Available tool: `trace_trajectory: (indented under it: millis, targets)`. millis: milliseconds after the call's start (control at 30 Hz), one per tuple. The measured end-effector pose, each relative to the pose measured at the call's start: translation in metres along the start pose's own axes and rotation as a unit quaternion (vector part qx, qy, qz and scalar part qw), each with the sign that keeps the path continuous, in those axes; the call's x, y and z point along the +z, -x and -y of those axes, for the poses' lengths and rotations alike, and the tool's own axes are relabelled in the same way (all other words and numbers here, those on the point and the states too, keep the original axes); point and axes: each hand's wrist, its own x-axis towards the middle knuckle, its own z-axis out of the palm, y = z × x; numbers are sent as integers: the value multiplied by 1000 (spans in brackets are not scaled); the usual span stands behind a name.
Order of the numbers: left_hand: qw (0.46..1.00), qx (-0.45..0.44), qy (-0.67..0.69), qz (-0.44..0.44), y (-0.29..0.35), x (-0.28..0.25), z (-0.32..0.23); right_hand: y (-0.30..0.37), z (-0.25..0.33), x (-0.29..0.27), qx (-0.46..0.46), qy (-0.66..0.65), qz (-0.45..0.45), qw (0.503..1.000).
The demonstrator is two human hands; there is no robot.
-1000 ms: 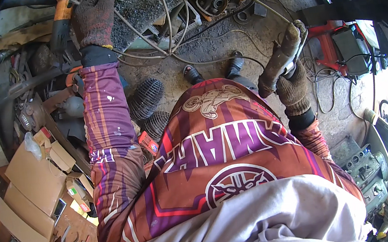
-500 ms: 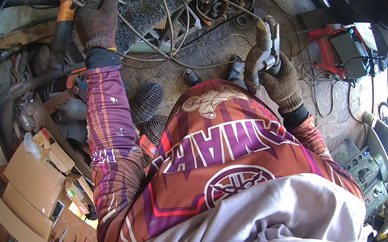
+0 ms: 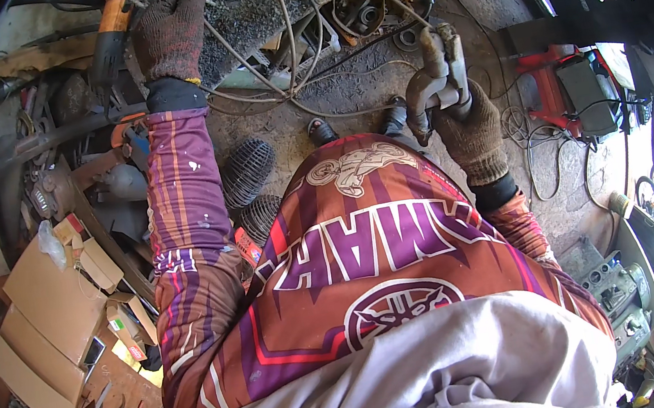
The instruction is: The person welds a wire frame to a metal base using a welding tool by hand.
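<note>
My right hand [image 3: 473, 135], in a brown knit glove, is closed around a worn grey bent metal pipe piece [image 3: 434, 78]. The piece has curved arms and is held up above the floor, beyond my shirt front. At the upper left, my left hand [image 3: 170, 39], in a dark knit glove, rests at the workbench [image 3: 261, 14]. Its fingers are bent down at their far ends, and what they hold, if anything, is hidden. Just left of it lies an orange and black angle grinder [image 3: 111, 38], apart from my palm.
Cables [image 3: 285, 44] cross the bench edge and hang toward the floor. Metal rings and gears [image 3: 368, 13] lie near the bench. A red and grey machine [image 3: 568, 90] stands at right, an engine part [image 3: 619, 289] at lower right. Cardboard [image 3: 57, 289] and hand tools lie at left.
The bent pipe piece has tilted and shifted slightly left in my right hand, which has turned a little. My left hand has stayed almost in place at the bench.
</note>
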Motion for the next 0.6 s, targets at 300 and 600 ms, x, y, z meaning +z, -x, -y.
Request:
trace_trajectory:
  millis: [300,600]
  targets:
    - [999,16,41,-11,3,4,6,13,-22,-6,18,-189,19,982]
    - [1000,-25,7,-11,5,-4,-9,17,-36,-4,28,-206,54,977]
